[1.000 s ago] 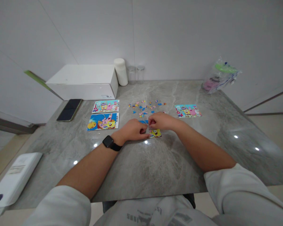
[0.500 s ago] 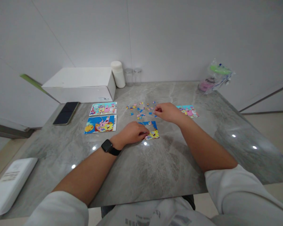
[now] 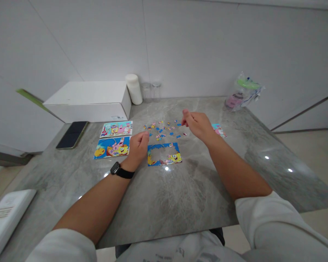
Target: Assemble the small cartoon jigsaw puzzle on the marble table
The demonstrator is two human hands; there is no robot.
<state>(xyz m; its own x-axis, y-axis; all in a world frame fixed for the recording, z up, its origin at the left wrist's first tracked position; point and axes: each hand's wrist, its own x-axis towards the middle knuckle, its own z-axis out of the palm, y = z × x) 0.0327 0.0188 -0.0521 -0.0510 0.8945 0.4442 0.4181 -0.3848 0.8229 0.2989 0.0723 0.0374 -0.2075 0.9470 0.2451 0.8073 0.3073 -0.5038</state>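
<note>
Left hand off the puzzle, open-centred border in full view

On the grey table (image 3: 180, 196), the left hand (image 3: 138, 149) has come away from the work and now hovers or rests beside the blue picture card (image 3: 115, 147), fingers curled in. The right hand (image 3: 198, 124) has drawn to the right side of the loose pieces, fingertips bunched. Between the hands and nearer the person, the puzzle (image 3: 175, 157) lies flat, uncovered: a border with a yellow face at its right and a gap in the middle. In my judgement, the edge is largely built and the inside remains. The loose pieces (image 3: 160, 131) are scattered just beyond it.

At the left edge, a white device (image 3: 11, 214) is cut off. The right hand and wrist hide much of the pale picture card (image 3: 219, 130) at right. Whether either hand grips a piece, I cannot tell; the small prints on the pieces are too fine to read.
</note>
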